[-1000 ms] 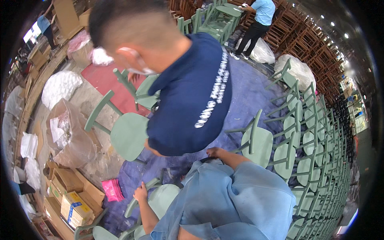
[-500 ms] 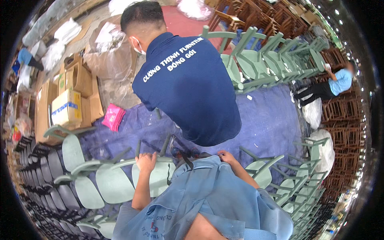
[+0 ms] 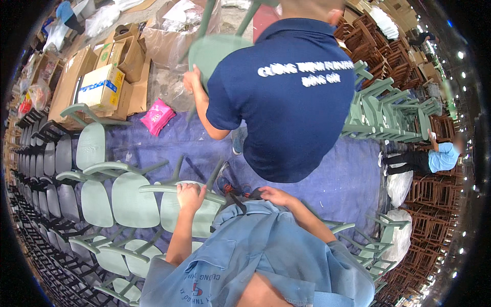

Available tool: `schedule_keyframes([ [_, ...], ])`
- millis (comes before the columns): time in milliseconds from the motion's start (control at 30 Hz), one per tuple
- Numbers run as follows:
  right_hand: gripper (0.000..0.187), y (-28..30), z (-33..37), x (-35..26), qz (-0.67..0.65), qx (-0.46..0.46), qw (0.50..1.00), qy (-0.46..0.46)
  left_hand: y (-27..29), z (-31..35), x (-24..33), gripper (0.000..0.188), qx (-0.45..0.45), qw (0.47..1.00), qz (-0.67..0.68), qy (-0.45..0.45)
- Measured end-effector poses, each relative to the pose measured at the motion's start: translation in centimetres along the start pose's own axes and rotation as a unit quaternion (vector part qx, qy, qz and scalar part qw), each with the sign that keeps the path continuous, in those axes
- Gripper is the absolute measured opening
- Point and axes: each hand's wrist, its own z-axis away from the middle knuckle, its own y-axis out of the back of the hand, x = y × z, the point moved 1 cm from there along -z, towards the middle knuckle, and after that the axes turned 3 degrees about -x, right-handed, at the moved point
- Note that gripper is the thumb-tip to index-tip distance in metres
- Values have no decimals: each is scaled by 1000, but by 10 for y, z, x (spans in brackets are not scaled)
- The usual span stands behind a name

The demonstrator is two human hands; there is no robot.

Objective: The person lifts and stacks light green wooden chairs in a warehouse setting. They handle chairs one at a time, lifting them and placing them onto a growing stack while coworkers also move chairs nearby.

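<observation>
My left hand point(image 3: 190, 197) is closed over the top rail of a pale green chair point(image 3: 184, 220) standing at my left side. My right hand point(image 3: 276, 196) is in front of my waist, fingers stretched toward the dark cloth point(image 3: 254, 194) of my trousers. No object shows in it. Close ahead, a co-worker in a navy shirt point(image 3: 302, 117) bends with their back to me. The co-worker's left hand point(image 3: 192, 79) is at the edge of another pale green chair point(image 3: 215, 56), which is lifted off the floor; their right hand is hidden.
Rows of green chairs point(image 3: 134, 197) and black chairs point(image 3: 64, 153) fill the left. Cardboard boxes point(image 3: 99, 89) and a pink packet point(image 3: 158, 117) lie beyond, along a blue floor sheet point(image 3: 148, 151). Stacked green chairs point(image 3: 391, 120), brown frames point(image 3: 424, 189) and another person point(image 3: 444, 156) are at the right.
The co-worker has shifted right and now has a green chair raised at their left. My right hand has moved inward across my waist. My left hand stays on the chair rail.
</observation>
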Motion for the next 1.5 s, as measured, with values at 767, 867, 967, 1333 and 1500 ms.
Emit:
schedule_keyframes([
  [767,92,-146,-149,-140,300,-104,947,44,-48,17,-190,79,424,497,651,386],
  [867,92,-143,-144,-144,284,-107,952,41,-66,-15,-193,79,369,325,834,251],
  [967,94,-137,-132,-145,270,-118,955,27,-63,-30,-187,80,414,267,818,297],
  [1333,95,-53,-5,-183,202,-23,973,114,81,-29,-49,69,422,338,813,217],
  [1500,93,14,67,-251,170,31,971,165,190,-38,21,71,399,371,830,116],
])
